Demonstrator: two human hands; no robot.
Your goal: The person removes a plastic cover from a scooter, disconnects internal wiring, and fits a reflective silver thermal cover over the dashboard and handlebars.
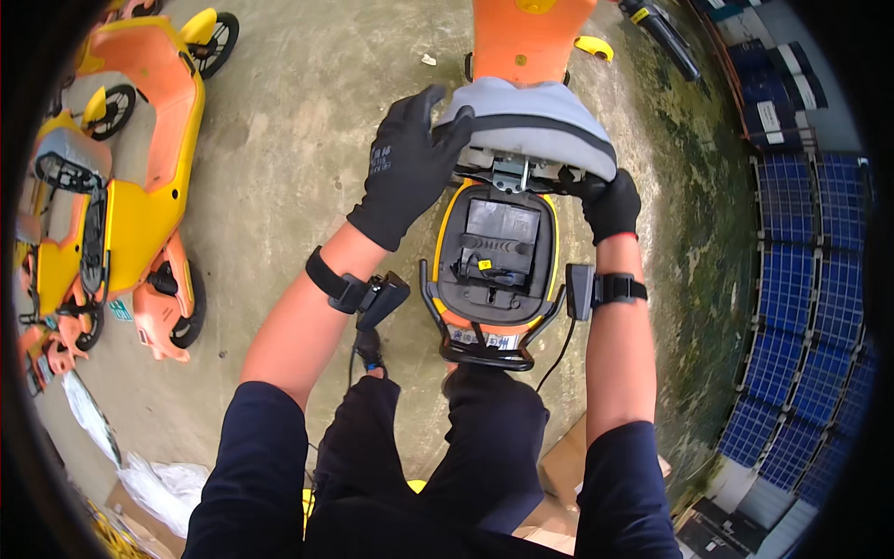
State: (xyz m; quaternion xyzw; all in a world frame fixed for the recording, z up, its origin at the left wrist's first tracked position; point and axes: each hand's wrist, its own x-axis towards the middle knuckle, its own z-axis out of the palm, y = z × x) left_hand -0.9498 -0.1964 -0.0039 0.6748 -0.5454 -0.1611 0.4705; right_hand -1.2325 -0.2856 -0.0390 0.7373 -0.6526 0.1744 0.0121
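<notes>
A grey scooter seat (531, 102) with a black band is tipped up on its metal hinge (510, 174), over the rear of an orange and yellow scooter. My right hand (610, 200), in a black glove, is closed on the seat's right end, its fingertips partly hidden beneath. At the left end, my left hand (407, 154), gloved too, has its thumb and fingers apart beside the seat; whether it touches it I cannot tell. Below the seat lies the open black compartment (543, 238), with a dark battery (500, 233) and a short cable inside. A black rear rack (484, 359) juts toward me.
Several orange and yellow scooters (140, 205) stand at the left. Blue grid-fronted crates (787, 270) line the right. A black cylinder (666, 37) and a yellow part (594, 47) lie on the floor at the far right. Cardboard (563, 466) and plastic wrap (163, 489) lie near my legs.
</notes>
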